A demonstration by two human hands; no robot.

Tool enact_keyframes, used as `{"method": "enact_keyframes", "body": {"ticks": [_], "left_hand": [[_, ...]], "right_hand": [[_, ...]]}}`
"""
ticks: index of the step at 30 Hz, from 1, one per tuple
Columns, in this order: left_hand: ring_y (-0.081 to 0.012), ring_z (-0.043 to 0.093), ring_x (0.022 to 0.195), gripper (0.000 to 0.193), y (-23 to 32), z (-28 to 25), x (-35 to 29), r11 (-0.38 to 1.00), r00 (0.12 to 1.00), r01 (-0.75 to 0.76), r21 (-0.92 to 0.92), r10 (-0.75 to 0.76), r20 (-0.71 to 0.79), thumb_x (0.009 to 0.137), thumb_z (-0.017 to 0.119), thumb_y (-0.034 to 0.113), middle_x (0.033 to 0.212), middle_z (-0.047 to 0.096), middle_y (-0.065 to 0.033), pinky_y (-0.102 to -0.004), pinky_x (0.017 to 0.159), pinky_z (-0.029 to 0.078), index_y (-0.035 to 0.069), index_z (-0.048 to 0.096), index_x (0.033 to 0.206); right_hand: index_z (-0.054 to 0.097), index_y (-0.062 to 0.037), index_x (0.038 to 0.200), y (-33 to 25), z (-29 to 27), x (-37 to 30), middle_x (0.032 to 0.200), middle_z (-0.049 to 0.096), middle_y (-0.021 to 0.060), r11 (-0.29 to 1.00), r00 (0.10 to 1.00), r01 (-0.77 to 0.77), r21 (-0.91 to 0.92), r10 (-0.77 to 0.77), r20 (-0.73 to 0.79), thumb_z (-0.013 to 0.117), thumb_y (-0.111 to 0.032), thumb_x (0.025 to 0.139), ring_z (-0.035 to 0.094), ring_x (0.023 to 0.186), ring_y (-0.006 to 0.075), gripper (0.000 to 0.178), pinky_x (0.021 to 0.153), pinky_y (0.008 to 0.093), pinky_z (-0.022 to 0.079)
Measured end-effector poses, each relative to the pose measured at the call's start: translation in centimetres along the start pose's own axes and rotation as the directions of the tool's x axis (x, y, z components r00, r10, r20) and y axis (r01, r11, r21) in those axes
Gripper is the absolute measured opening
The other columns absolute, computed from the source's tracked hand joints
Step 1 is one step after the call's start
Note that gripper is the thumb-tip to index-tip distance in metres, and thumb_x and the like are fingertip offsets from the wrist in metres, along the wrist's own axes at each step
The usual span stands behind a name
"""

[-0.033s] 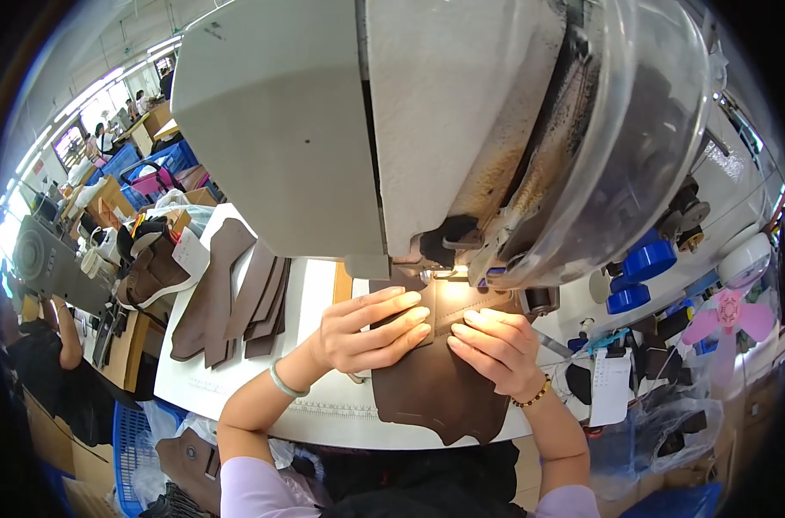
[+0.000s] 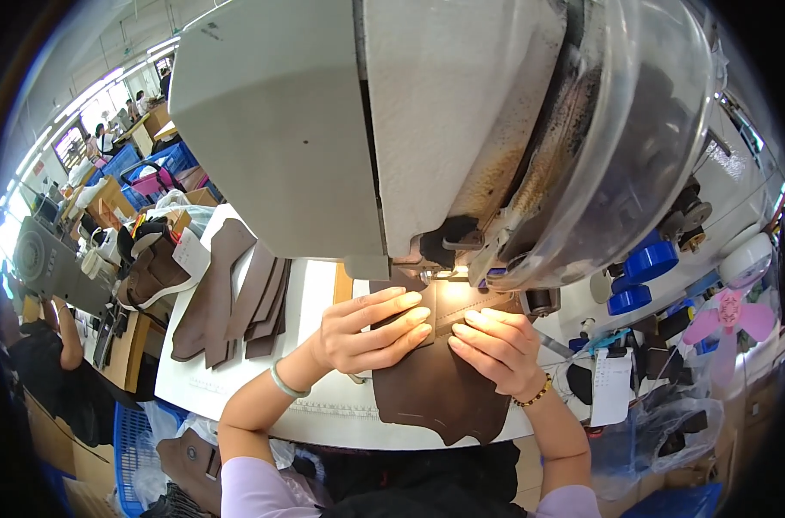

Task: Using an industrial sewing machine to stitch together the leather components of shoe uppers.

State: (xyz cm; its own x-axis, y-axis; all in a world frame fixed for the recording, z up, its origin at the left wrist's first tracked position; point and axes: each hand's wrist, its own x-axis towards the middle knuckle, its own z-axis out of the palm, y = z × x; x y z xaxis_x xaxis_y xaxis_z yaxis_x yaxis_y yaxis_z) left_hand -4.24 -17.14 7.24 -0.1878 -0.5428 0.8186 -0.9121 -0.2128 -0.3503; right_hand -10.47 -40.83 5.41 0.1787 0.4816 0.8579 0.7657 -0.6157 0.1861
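Observation:
A dark brown leather piece [image 2: 440,393] lies on the white table [image 2: 237,384] and hangs a little over its near edge. Its far end sits under the lit needle area [image 2: 449,289] of a big grey sewing machine [image 2: 323,129]. My left hand [image 2: 367,332] presses flat on the piece's left side, fingers pointing right. My right hand [image 2: 496,345] presses on the right side, fingertips almost meeting the left hand's. A green bangle is on my left wrist and a bead bracelet on my right.
A stack of brown leather cut pieces [image 2: 237,293] lies on the table to the left. Blue thread spools [image 2: 643,268] and a pink fan [image 2: 729,315] stand at the right. Another person [image 2: 38,354] works at far left, with blue crates [image 2: 164,164] behind.

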Motion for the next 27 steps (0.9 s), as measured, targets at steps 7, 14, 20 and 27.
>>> {"method": "enact_keyframes", "body": {"ticks": [7,14,20,27], "left_hand": [[-0.0234,0.068,0.094,0.019,-0.1,-0.1,0.0,1.000,1.000,0.019,-0.008,-0.019,0.009,0.075,0.074,0.011,0.098,0.071,-0.0058,-0.0345,0.085,0.059,0.006,0.067,0.092],[-0.0231,0.068,0.095,0.018,-0.4,0.2,0.1,0.999,0.999,0.031,0.007,-0.031,-0.011,0.076,0.073,0.010,0.099,0.070,-0.0061,-0.0342,0.084,0.060,0.006,0.068,0.092],[-0.0204,0.067,0.094,0.017,-0.3,0.2,0.1,0.996,0.996,0.083,0.024,-0.083,0.031,0.078,0.069,0.005,0.099,0.070,-0.0047,-0.0314,0.081,0.060,0.007,0.068,0.094],[-0.0187,0.067,0.093,0.020,-0.5,0.1,-0.1,0.992,0.991,0.126,0.016,-0.127,0.047,0.081,0.062,0.010,0.103,0.070,-0.0037,-0.0281,0.073,0.058,0.009,0.070,0.099]], "right_hand": [[0.070,-0.0144,0.104,0.2,0.3,0.0,0.108,0.068,-0.0039,1.000,1.000,0.001,0.004,-0.001,-0.029,0.062,-0.016,0.083,0.060,0.087,0.0094,0.022,0.075,0.0270,0.046],[0.070,-0.0133,0.104,0.5,0.7,0.2,0.107,0.068,-0.0035,0.999,0.999,-0.037,0.028,0.038,-0.036,0.062,-0.015,0.082,0.059,0.085,0.0099,0.023,0.075,0.0289,0.047],[0.071,-0.0106,0.103,0.8,1.1,0.1,0.095,0.066,-0.0035,0.992,0.993,-0.091,0.082,0.096,-0.061,0.063,-0.015,0.077,0.059,0.083,0.0155,0.028,0.079,0.0351,0.049],[0.071,-0.0096,0.102,1.2,1.2,0.4,0.092,0.064,-0.0028,0.990,0.994,-0.096,0.104,0.101,-0.049,0.062,-0.015,0.075,0.058,0.081,0.0168,0.029,0.079,0.0355,0.049]]}}
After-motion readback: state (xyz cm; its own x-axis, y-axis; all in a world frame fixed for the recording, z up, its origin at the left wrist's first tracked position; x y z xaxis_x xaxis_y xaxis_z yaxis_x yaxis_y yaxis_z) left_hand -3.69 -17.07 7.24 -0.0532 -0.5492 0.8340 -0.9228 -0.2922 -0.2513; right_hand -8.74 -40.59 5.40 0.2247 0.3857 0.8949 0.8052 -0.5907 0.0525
